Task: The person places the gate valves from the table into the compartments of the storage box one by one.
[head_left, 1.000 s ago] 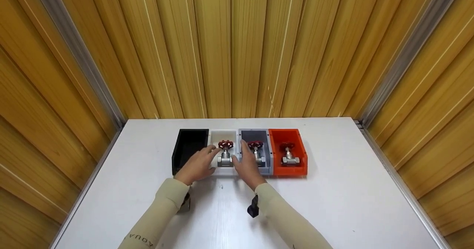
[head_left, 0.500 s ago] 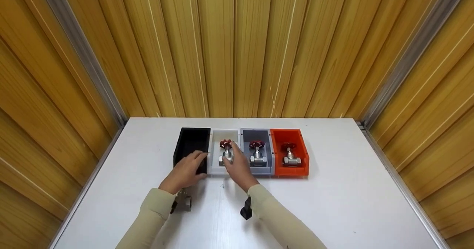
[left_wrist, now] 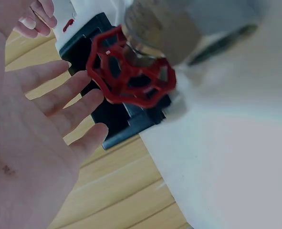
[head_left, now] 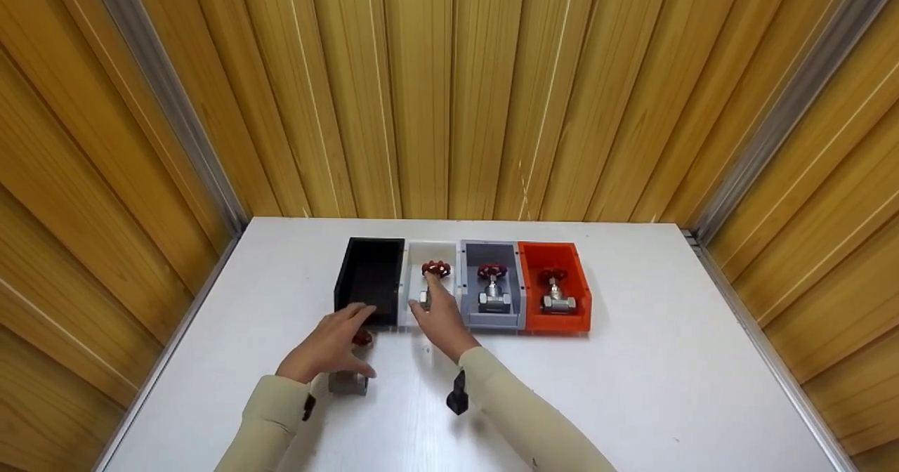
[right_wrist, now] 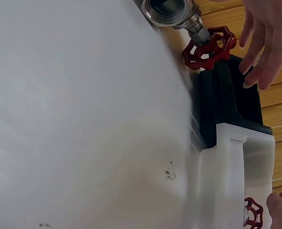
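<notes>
My left hand (head_left: pixel 323 345) is over a gate valve (head_left: pixel 348 383) on the table in front of the black bin (head_left: pixel 342 282), thumb and fingers spread. In the left wrist view, the fingertips come up to the valve's red handwheel (left_wrist: pixel 141 101), without gripping it. My right hand (head_left: pixel 445 323) is over the front of the white bin (head_left: pixel 414 253), thumb and forefinger apart. It partly hides another valve with a red handwheel (head_left: pixel 436 269), which stands in that bin. In the right wrist view, the right fingers (right_wrist: pixel 280 210) are beside this wheel.
The grey bin (head_left: pixel 489 251) and the orange bin (head_left: pixel 584 310) continue the row to the right. One valve stands in the grey bin (head_left: pixel 494 302) and one in the orange bin. Corrugated wood-look walls (head_left: pixel 449 107) rise behind and beside the white table (head_left: pixel 667 359).
My left hand has moved left and nearer to me, from the white bin to the valve on the table. My right hand has shifted left, from the grey bin's edge to the white bin.
</notes>
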The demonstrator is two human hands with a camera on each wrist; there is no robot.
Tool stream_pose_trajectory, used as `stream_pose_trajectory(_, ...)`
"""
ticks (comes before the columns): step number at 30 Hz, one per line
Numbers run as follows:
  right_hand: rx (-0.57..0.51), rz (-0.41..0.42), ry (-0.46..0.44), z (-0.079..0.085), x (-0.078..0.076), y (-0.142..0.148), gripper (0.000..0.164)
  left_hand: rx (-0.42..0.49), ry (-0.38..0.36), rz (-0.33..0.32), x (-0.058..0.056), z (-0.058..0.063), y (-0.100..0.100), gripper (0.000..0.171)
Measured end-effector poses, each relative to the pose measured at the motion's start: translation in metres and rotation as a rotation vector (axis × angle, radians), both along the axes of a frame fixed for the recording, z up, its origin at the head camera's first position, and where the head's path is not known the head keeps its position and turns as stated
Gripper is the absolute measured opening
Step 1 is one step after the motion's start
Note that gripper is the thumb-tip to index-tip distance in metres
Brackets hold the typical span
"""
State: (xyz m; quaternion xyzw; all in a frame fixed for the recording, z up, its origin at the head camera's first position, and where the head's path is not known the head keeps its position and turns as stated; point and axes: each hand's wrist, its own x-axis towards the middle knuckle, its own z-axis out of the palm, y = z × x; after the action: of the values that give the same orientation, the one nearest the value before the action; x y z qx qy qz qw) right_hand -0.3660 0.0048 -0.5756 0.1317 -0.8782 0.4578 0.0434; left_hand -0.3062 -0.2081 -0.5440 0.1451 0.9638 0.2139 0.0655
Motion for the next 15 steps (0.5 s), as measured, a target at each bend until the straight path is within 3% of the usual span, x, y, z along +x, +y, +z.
stream_pose_trajectory(7,0.010,0.021,-0.054,0.003,-0.002,-0.009,0.061,0.000,0.047,-0.020,0.009,-0.003,-0.011,0.112)
stream_pose_trajectory(15,0.011,0.042,-0.047,0.000,-0.003,-0.017,0.060,-0.018,0.056,-0.049,0.017,-0.012,-0.019,0.114)
